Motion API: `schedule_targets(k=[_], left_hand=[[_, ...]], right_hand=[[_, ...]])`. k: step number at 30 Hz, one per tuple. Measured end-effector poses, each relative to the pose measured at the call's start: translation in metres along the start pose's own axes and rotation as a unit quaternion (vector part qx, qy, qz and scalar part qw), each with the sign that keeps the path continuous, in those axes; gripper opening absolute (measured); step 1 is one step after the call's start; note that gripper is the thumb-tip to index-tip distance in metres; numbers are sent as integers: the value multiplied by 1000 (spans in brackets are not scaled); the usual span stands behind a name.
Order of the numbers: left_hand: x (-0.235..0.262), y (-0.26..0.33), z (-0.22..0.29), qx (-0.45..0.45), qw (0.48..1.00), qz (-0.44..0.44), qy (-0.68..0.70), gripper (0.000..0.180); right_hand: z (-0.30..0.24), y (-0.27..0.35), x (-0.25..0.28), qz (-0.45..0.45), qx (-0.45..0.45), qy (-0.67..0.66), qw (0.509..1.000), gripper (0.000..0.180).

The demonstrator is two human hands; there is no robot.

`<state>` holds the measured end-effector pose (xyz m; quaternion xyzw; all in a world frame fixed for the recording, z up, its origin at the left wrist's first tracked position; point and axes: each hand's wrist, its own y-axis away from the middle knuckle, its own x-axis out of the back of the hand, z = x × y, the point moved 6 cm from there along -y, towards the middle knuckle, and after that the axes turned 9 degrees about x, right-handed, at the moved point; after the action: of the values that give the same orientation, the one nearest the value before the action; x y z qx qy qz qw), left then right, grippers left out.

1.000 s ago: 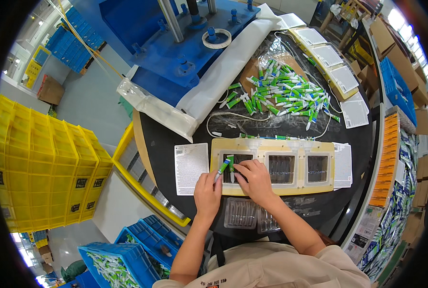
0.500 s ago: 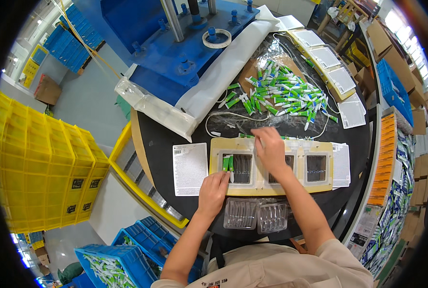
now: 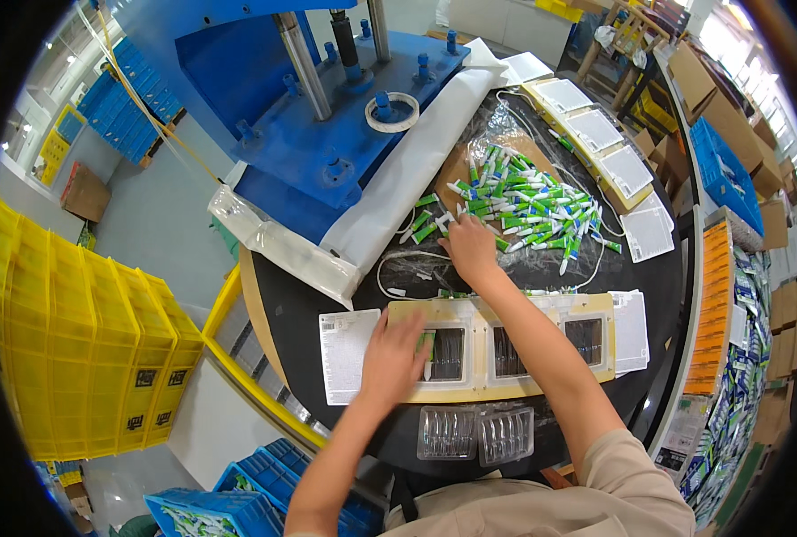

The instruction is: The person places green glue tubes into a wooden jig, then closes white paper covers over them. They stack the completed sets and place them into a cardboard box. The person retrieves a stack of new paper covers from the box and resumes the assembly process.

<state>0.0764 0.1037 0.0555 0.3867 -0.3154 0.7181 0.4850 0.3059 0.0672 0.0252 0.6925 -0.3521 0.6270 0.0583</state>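
My right hand [image 3: 472,249] is at the left near edge of a pile of small green-and-white tubes [image 3: 542,201], its fingers closed at the white end of one tube. Below it lies a long cream frame [image 3: 479,358] with three windows, a clear blister tray showing in each. Over the left window is my left hand [image 3: 394,358], its fingers smeared by motion. Beside those fingers a green tube [image 3: 429,345] sits in the left window's tray; the hand partly hides that window. Two clear blister trays [image 3: 448,433] lie at the frame's near side.
A blue press [image 3: 327,134] with metal columns stands at the far left, white sheeting [image 3: 398,179] along its edge. Printed cards [image 3: 349,345] lie beside the frame. Another card-covered frame [image 3: 586,134] is at the far right. Yellow crates [image 3: 85,331] and blue bins [image 3: 211,510] stand left.
My right hand has gone from the frame's top to the tube pile. My left hand has moved up over the left window. The head view has shifted slightly.
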Motion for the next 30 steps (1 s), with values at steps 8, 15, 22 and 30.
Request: schedule_targets(k=[8, 15, 22, 30], left_hand=[[-43, -207, -26, -26, 995, -9, -97, 14], [-9, -172, -10, -42, 994, 95, 24, 14], [66, -10, -7, 82, 951, 221, 200, 22], [55, 87, 12, 129, 934, 221, 251, 26]], right_hand=[[-7, 50, 73, -29, 14, -66, 997, 23], [-98, 161, 102, -52, 354, -39, 933, 26], [-110, 162, 78, -67, 328, -36, 942, 18], [-108, 155, 78, -75, 443, -66, 891, 15]])
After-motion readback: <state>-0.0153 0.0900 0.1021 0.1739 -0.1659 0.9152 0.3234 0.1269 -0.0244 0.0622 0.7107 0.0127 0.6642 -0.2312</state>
